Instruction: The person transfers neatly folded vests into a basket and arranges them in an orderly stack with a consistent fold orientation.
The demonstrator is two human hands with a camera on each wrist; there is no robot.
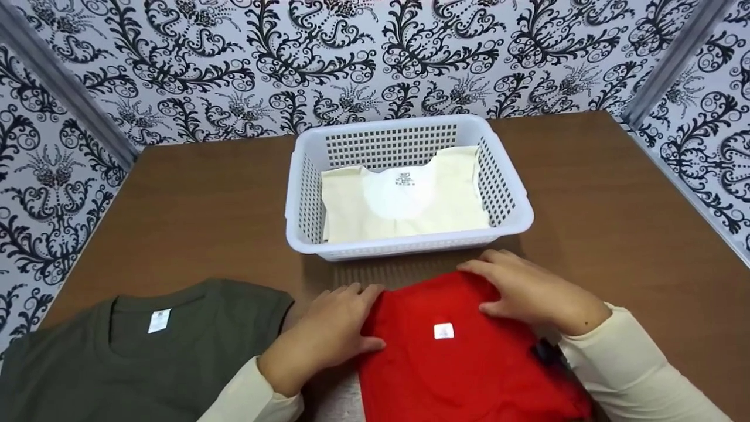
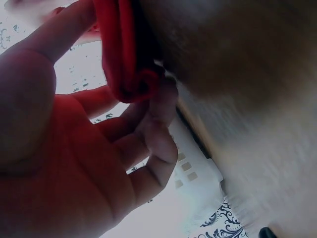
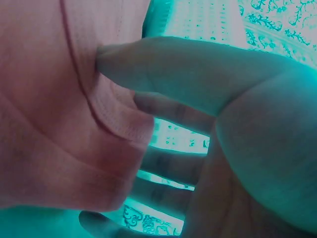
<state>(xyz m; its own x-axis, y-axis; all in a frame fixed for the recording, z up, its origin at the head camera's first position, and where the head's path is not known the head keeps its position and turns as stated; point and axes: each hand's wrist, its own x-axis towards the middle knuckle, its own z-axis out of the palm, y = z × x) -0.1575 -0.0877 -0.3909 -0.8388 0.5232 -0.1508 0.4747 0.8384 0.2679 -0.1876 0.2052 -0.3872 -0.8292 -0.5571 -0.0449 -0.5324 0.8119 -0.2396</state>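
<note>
A folded red shirt (image 1: 433,363) with a small white label lies in front of the basket, held from both sides. My left hand (image 1: 328,328) grips its left edge, thumb on top; the left wrist view shows the rolled red fabric (image 2: 121,54) between thumb and fingers. At the upper right corner, my right hand (image 1: 527,290) pinches the fabric. In the right wrist view the thumb (image 3: 163,67) presses on the shirt's upper face and the other fingers pass behind its edge. The lower end of the shirt runs out of the head view.
A white plastic basket (image 1: 410,246) with lattice walls stands behind the red shirt, a cream shirt (image 1: 351,205) lying inside it. A dark green shirt (image 1: 193,357) lies at the left on the brown table (image 1: 222,217). Patterned walls (image 1: 375,64) enclose the back and sides.
</note>
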